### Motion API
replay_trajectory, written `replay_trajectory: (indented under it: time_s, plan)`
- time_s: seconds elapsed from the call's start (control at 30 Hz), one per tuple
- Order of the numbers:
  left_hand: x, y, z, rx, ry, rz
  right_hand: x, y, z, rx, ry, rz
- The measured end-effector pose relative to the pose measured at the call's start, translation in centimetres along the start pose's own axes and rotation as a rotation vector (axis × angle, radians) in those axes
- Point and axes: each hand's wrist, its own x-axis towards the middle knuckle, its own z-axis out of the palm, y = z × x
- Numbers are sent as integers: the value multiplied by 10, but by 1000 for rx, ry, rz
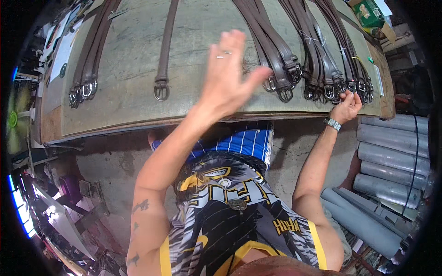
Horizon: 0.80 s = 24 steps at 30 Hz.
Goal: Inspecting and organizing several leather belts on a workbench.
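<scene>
Dark brown belts [338,37], bundled; desk [124,55], just beyond the right hand's [345,109] fingers.
Right fingers pinch a metal buckle [351,86]; left hand [225,76] outstretched, released. Straps probably light, pliant, buckles slick; best gripped behind the buckle.

The worktable [124,108] lies directly before the person. Belts lie across it, buckle ends toward the near edge. From left to right: a left bundle [90,64]; a single belt [166,50], set well apart; a third group [271,39]; a fourth group [317,55]; and a rightmost bundle [343,46]. The last three lie close together. The left hand [228,71] is above the table, between the single belt and the third group. The right hand [347,106] is at the rightmost bundle's buckles. A box [366,14] is at the far right corner. Stacked rolls [396,154] lie right of the person; a fan [13,119] is left of the table.
</scene>
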Motion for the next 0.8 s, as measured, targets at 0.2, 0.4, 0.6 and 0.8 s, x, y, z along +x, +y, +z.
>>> replay_trajectory:
  time_s: [0.2, 0.4, 0.6, 0.8]
  plan:
    - [-91, -21, -110, 378, 538, -276, 5, 13, 7, 73, -68, 13]
    - [-93, -47, -86, 658, 326, -252, 30, 25, -21, -42, 17, 9]
    - [-103, -7, -52, 544, 287, -255, 32, -43, 2, 58, 20, -56]
    - [-100, -15, -83, 273, 163, -193, -38, -127, 69, 316, -323, -32]
